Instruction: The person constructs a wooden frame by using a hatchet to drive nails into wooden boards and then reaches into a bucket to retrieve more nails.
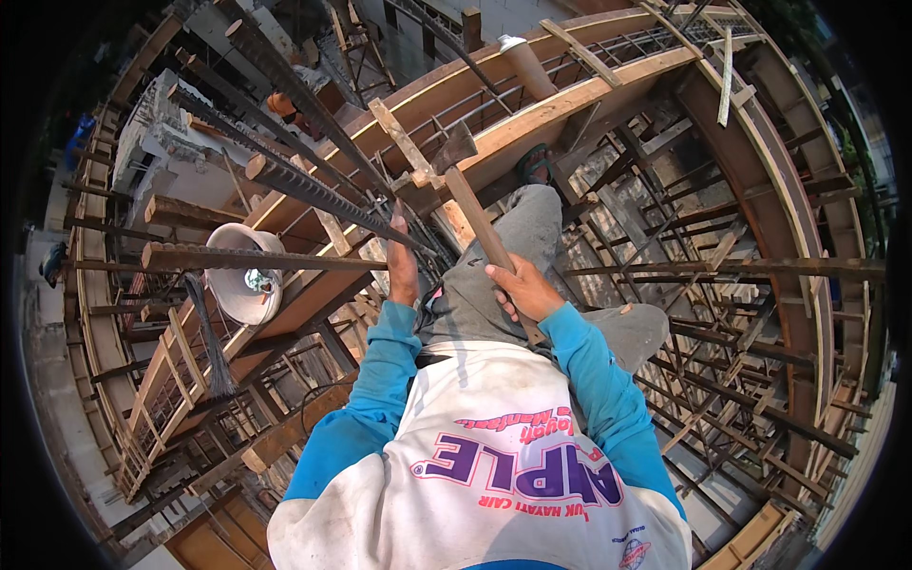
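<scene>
My right hand (pixel 525 289) is closed round the wooden handle of a hatchet-like tool (pixel 478 220). The dark, wedge-shaped metal head points away from me, over the edge of a plywood beam form (pixel 560 104). My left hand (pixel 402 264) is upright beside a thick ribbed steel bar (pixel 328 204), its fingers stretched upward and touching or very near the bar. Its palm side is partly hidden. Several more rebars stick up toward me around that hand, including a long one (pixel 256 257) to its left.
A whitish bucket (pixel 244 275) sits at the left, with a bundle of thin tie wire (pixel 217 351) hanging near it. A pale pipe (pixel 525 66) stands in the far form. Timber props and crossbars (pixel 760 351) fill the deep space below right. A sandalled foot (pixel 537 163) rests by the form.
</scene>
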